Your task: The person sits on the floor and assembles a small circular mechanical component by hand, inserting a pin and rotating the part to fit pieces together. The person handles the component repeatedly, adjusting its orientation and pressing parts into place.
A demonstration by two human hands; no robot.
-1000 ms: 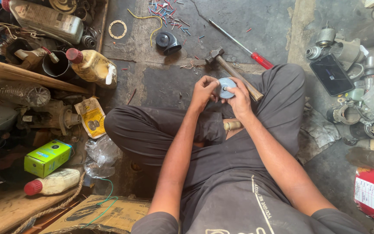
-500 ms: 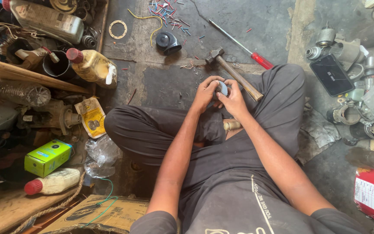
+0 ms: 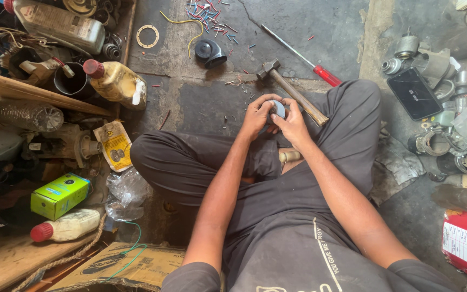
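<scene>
Grey-blue round part point(image 3: 278, 108) being held over the lap.
Left hand point(image 3: 257, 117) and right hand point(image 3: 293, 123) are both gripping it tightly, fingers wrapped around.

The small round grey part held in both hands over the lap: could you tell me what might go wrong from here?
1. The round grey part is pinched only between the left hand and right hand; a slip could drop it among the wire scraps.
2. The hammer lies close beside the right hand and knee, so an elbow or leg shift might knock it.

Small round grey part point(image 3: 278, 108), half-hidden
</scene>
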